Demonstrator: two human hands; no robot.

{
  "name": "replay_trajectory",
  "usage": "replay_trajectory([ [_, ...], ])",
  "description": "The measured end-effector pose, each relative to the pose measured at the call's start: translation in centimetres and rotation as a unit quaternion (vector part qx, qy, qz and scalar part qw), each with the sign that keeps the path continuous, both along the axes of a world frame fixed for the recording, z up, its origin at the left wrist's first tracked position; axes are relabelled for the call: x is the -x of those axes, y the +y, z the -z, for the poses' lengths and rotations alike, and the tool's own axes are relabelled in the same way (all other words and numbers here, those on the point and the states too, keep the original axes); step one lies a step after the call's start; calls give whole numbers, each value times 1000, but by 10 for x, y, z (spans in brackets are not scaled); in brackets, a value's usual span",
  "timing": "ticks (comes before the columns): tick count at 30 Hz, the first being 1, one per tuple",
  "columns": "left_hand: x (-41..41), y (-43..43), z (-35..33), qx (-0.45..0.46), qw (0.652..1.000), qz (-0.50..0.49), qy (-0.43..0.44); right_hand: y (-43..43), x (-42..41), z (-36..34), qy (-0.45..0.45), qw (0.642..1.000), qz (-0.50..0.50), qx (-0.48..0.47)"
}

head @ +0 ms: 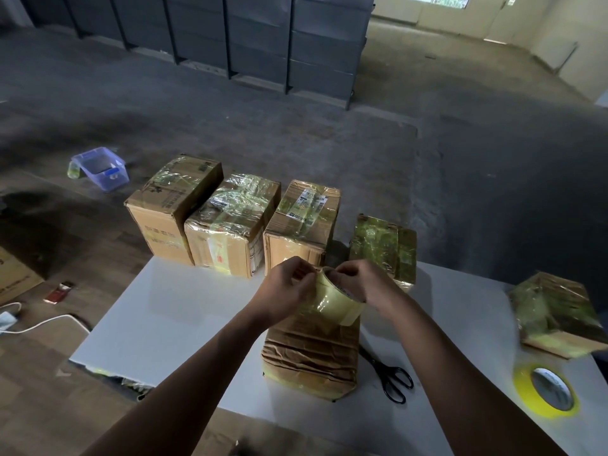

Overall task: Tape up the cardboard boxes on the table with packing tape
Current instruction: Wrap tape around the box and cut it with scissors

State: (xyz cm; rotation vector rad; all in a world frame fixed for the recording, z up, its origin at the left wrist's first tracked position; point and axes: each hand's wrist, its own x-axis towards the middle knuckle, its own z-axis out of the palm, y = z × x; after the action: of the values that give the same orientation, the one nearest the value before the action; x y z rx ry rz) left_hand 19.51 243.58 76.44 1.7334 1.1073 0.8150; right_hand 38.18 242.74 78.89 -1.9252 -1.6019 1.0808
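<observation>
Two hands meet over the middle of the white table (171,307). The left hand (286,284) grips the tape roll (332,302) on its left side, fingers curled round the rim. The right hand (357,279) pinches the top edge of the same roll, fingertips bunched together. Cannot tell if a loose tape end is lifted.

The roll is yellowish-clear, held on edge just above the far end of the crumpled box (311,353). That box lies flat in front of the person, with a wrinkled brown top and yellowish tape along the near edge. Black-handled scissors (390,376) lie on the table just right of it, handles toward the person. A yellow roll (546,391) lies flat near the table's right front corner.

Three boxes stand side by side along the far edge: left box (171,205), middle box (230,225) and third box (302,218), all with shiny tape across the tops. A fourth box (383,248), heavily wrapped, sits just right of them, behind the right hand. A fifth box (556,314), also wrapped, is at the right edge, well apart from the row.

On the floor, a clear plastic bin (100,167) sits far left and a white cable (42,324) lies near left. Dark shelving (263,37) stands at the back.
</observation>
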Motion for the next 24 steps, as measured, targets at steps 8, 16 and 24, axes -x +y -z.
replay_trajectory([
  [8, 12, 8, -7, 100, 990, 89, -49, 2, 1, 8, 12, 1000, -1, 21],
  [16, -11, -7, 1, -131, 979, -44, 152, 2, 1, 6, 21, 998, 14, 63],
  [24, 2, 12, 2, 25, 986, -125, 104, -12, -9, 8, 141, 988, -59, -27],
])
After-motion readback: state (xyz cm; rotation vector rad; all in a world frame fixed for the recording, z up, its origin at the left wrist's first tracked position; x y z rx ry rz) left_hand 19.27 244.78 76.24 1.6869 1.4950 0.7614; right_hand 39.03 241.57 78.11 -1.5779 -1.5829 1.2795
